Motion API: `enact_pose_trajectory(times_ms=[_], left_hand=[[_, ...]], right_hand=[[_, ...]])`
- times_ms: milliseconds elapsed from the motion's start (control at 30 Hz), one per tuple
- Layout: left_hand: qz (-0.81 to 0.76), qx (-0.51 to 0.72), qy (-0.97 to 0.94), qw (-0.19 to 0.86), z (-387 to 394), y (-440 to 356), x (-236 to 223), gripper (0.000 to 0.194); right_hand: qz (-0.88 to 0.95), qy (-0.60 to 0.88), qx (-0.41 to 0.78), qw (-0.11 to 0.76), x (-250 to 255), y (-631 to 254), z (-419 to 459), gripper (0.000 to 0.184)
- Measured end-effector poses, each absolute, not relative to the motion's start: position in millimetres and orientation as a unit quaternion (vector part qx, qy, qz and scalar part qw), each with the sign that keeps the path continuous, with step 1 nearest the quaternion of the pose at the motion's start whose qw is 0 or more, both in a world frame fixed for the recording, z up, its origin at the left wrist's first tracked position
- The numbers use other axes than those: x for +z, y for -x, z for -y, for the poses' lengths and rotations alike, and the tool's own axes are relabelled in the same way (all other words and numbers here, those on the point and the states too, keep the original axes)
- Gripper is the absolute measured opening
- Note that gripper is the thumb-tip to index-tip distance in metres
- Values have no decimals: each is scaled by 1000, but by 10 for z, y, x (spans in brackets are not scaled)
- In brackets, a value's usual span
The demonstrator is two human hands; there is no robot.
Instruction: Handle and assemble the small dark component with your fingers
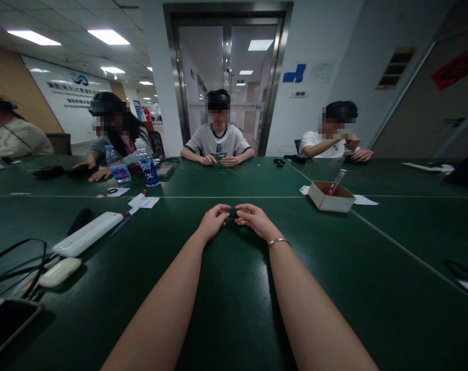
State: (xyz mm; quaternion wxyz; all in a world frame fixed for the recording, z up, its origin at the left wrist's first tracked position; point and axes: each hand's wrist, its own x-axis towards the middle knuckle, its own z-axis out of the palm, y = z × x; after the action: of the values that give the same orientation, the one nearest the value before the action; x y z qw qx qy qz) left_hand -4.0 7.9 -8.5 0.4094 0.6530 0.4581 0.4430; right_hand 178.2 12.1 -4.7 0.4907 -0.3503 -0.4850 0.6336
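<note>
Both my arms reach out over the dark green table (234, 288). Between my fingertips is a small dark, oblong object (232, 212), too small to make out its kind. My left hand (214, 221) pinches its left end with thumb and fingers. On the other end, my right hand (255, 220) closes its thumb and fingertips, and a silver bracelet circles that wrist. My fingers cover part of the object, and it is held just over the tabletop.
An open cardboard box (331, 198) holding a red-and-clear tube stands to the right. Two water bottles (148, 164), a white oblong device (89, 234), a white case (59, 272), cables and a phone (10, 327) lie leftward. Several people sit across the table.
</note>
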Motion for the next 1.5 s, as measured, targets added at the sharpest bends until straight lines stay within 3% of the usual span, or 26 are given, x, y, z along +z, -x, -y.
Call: enact_pose_trajectory(times_ms=[667, 1000, 1267, 1333, 1500], left_hand=[[-452, 455, -646, 414, -96, 40, -121, 30], [-456, 472, -668, 351, -113, 30, -188, 28], [-500, 421, -682, 329, -11, -49, -188, 17], [-483, 407, -684, 364, 53, -34, -151, 21], [-442, 271, -741, 427, 637, 201, 313, 60]], right_hand=[[521, 357, 618, 468, -61, -1785, -139, 25], [623, 445, 508, 395, -85, -1629, -154, 28], [544, 376, 596, 455, -19, -1474, -53, 30], [563, 389, 588, 431, -15, -1488, -44, 31], [594, 423, 558, 396, 39, -1921, 180, 51]])
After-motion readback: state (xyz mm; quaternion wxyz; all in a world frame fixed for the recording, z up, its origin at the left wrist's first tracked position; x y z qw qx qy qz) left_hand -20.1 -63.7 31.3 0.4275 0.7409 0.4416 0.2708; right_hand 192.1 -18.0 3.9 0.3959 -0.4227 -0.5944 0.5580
